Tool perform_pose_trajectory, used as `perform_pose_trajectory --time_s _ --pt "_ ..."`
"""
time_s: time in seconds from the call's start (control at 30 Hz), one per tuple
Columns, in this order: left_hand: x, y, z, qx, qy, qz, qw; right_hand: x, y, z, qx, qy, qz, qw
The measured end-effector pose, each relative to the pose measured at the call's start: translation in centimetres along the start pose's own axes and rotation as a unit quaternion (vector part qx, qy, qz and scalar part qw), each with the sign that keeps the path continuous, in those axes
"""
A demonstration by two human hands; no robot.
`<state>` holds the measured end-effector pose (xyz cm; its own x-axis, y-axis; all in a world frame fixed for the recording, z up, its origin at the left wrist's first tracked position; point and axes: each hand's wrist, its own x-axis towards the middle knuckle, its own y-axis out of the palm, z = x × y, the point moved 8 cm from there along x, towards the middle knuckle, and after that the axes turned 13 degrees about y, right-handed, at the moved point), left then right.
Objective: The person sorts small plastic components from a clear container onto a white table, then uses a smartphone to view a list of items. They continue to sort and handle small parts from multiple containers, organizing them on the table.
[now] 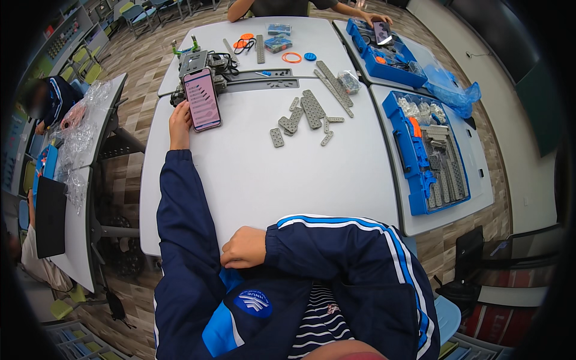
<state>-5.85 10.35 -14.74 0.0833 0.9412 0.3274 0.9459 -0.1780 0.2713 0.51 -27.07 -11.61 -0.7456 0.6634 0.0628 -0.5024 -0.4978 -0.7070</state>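
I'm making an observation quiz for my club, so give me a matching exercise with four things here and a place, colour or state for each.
1. Left hand
2. Pink-screened phone
3. Right hand
4. Loose perforated pieces

A. Loosely curled, holding nothing visible
B. Grey
C. At the phone's left edge
D. Screen lit

Pairs: 1-C; 2-D; 3-A; 4-B

The slim smartphone (203,101), its lit screen showing a pinkish list of small pictures, faces the wearer at the tabletop's (288,186) left side, seemingly propped at a tilt.
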Motion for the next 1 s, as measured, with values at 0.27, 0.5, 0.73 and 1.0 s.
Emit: perform_pose_trajectory --time_s 0.27,0.5,0.73,1.0 --pt "-0.4 0.6 -0.9 0.042 0.038 -0.037 0.998 0.0 -0.2 0.1 0.008 -0.004 -0.005 1.0" --pt "-0.2 1.1 -1.0 0.055 0.061 -0.013 0.997 -0.2 -0.9 0.5 0.022 -0.037 -0.04 0.998" --pt "-0.6 1.3 -0.9 0.048 0.047 -0.008 0.998 -0.1 -0.6 0.2 0.034 -0.017 -0.005 0.999" --pt "-0.4 1.3 -0.9 0.043 0.046 -0.006 0.998 -0.2 -0.9 0.5 0.021 -0.046 -0.037 0.998"
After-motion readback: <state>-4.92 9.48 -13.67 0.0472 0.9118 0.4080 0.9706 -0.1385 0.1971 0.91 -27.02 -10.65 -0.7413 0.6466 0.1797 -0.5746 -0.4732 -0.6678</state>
